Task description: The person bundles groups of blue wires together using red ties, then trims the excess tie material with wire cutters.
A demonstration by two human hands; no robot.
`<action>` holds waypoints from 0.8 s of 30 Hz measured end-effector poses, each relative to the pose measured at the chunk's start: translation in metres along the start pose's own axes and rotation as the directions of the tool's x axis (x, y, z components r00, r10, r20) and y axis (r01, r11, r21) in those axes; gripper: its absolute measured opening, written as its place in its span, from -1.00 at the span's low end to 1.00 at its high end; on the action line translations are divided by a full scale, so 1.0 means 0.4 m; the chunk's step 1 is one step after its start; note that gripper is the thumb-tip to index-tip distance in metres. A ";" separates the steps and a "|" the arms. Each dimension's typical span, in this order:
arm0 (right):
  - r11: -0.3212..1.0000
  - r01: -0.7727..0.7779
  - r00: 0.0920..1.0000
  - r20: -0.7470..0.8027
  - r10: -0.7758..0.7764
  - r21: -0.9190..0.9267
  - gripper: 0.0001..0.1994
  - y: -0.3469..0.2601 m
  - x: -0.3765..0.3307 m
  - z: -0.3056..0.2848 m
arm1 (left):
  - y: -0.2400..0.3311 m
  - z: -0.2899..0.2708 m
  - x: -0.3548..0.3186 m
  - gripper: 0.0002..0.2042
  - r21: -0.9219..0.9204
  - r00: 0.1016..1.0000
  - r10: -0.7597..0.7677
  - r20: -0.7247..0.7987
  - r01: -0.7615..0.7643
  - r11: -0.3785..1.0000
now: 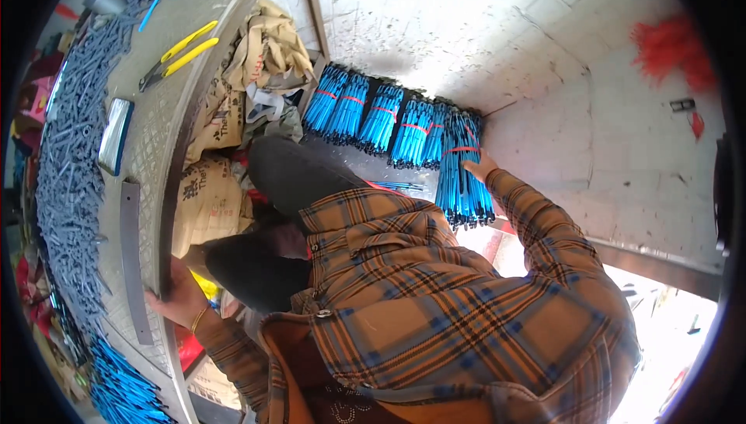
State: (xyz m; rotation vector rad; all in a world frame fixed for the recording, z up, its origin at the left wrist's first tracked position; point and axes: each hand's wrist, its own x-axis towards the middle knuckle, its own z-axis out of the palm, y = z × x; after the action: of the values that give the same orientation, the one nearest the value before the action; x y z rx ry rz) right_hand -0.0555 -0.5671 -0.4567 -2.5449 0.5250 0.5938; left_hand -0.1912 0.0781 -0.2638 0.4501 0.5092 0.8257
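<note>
My right hand [480,167] is closed on the side of a thick bundle of thin blue rods with black ends [463,183], tied round with a red band. The bundle stands nearly upright at the right end of a row of similar tied bundles [381,118]. My left hand [183,294] holds the edge of the worktable [159,214], its thumb over the top. Beside that thumb lies a flat grey strip [134,261]. Only part of the left hand's fingers shows.
Small grey pieces [70,167] are heaped along the table's far left. Yellow-handled pliers [177,57], a shiny metal block [115,135] and loose blue rods [128,385] lie there too. Brown paper sacks [210,198] sit below the table edge. A pale wall [544,121] stands at right.
</note>
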 end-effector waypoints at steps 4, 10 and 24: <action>0.992 -0.112 0.994 0.006 0.112 0.052 -0.11 0.068 -0.123 0.019 | -0.006 -0.004 -0.008 -0.41 0.012 0.998 -0.019 0.052 0.018 1.000; 0.970 -0.241 0.970 -0.022 0.241 0.034 -0.11 0.070 -0.224 -0.010 | -0.003 -0.031 0.021 -0.45 0.040 0.990 0.012 0.142 -0.018 0.999; 0.987 -0.152 0.984 -0.085 0.156 0.045 -0.08 0.027 -0.150 -0.026 | 0.012 -0.046 0.034 -0.43 0.058 0.985 -0.049 0.166 0.040 0.998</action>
State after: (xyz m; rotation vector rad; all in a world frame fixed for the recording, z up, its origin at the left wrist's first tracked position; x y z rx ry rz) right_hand -0.1073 -0.5661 -0.4225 -2.5182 0.7631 0.5210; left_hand -0.1968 0.0948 -0.2790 0.5511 0.3857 0.7252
